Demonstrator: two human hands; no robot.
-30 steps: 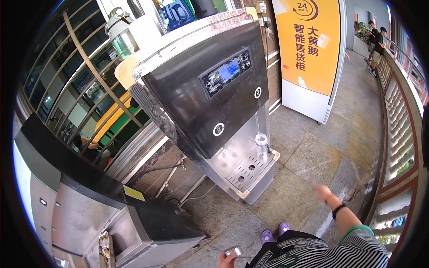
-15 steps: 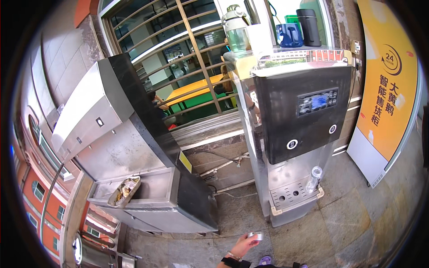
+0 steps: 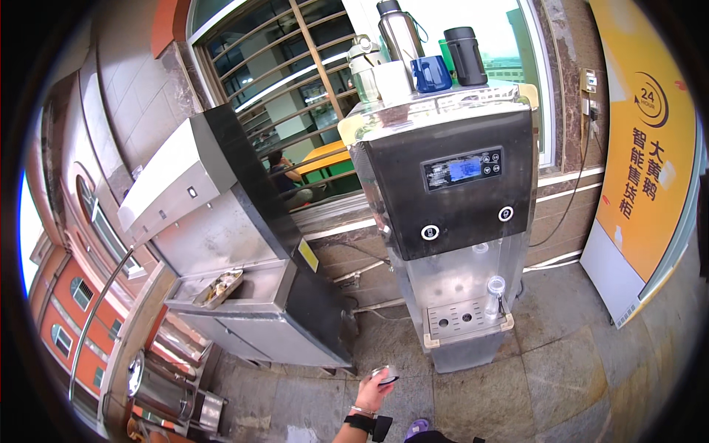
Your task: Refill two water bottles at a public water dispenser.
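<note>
Clock directions are read outward from the left hand (image 3: 371, 393), which is raised over the stone-paved floor (image 3: 473, 399). Its fingers are curled part way in and pinch a small round silver cap (image 3: 385, 375) at the fingertips. The right hand is out of view, so how its fingers stand cannot be told.

At two o'clock, well apart from the hand, a clear bottle (image 3: 494, 300) stands uncapped on the right end of the slotted drip tray (image 3: 476, 326). A dark strap hangs down its side. The black-fronted water dispenser (image 3: 458, 229) rises at one o'clock, its small display (image 3: 465, 170) lit blue.

On the dispenser's top, towards twelve o'clock, stand a steel flask (image 3: 399, 33), a white cup (image 3: 394, 81), a blue mug (image 3: 433, 74) and a black tumbler (image 3: 466, 59). At ten o'clock a shallow metal tray (image 3: 224, 294) of mixed scraps lies in the steel sink unit (image 3: 240, 332). Farther out at two o'clock stands an orange-and-white vending cabinet (image 3: 602, 273); a purple shoe (image 3: 417, 427) shows near four o'clock.
</note>
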